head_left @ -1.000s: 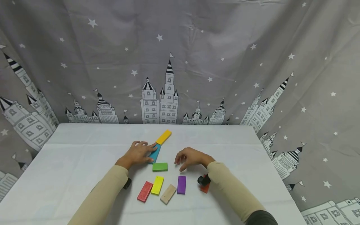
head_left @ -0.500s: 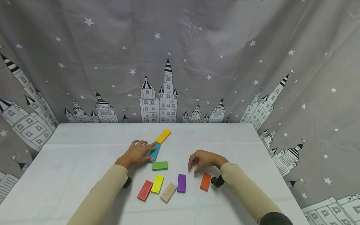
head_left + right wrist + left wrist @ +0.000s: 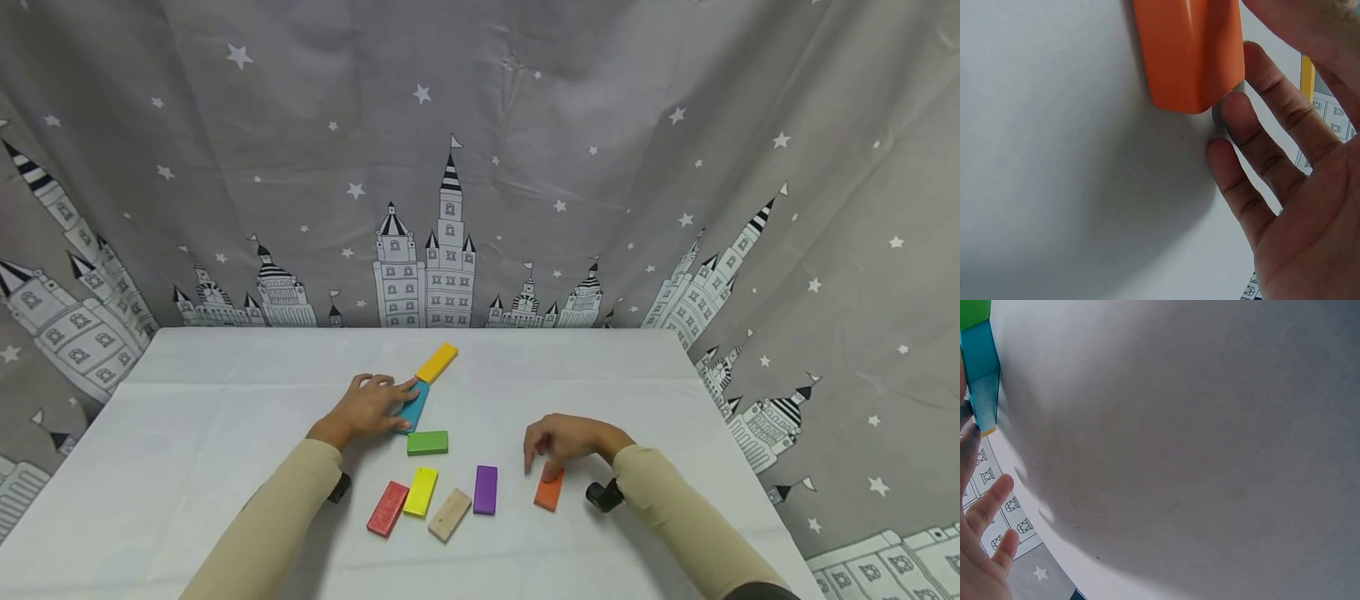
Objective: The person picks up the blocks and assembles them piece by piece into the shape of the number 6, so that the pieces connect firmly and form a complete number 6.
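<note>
In the head view my left hand (image 3: 367, 407) holds a blue wooden block (image 3: 413, 408) between thumb and index finger; the other fingers are spread. A yellow-orange block (image 3: 437, 363) meets its far end, and a green block (image 3: 427, 442) lies at its near end. The left wrist view shows the blue block (image 3: 980, 356) at the edge. My right hand (image 3: 573, 437) is over the far end of an orange block (image 3: 548, 493), thumb at that end. In the right wrist view, loosely bent fingers lie beside the orange block (image 3: 1188, 56), not wrapped round it.
Nearer on the white-covered table (image 3: 225, 392) lie a red block (image 3: 387, 509), a yellow block (image 3: 420, 492), a natural wood block (image 3: 450, 516) and a purple block (image 3: 485, 490). A grey curtain (image 3: 570, 125) with castles and stars hangs behind.
My right hand has moved right and nearer, from beside the green block to the orange block. The left hand has stayed on the blue block.
</note>
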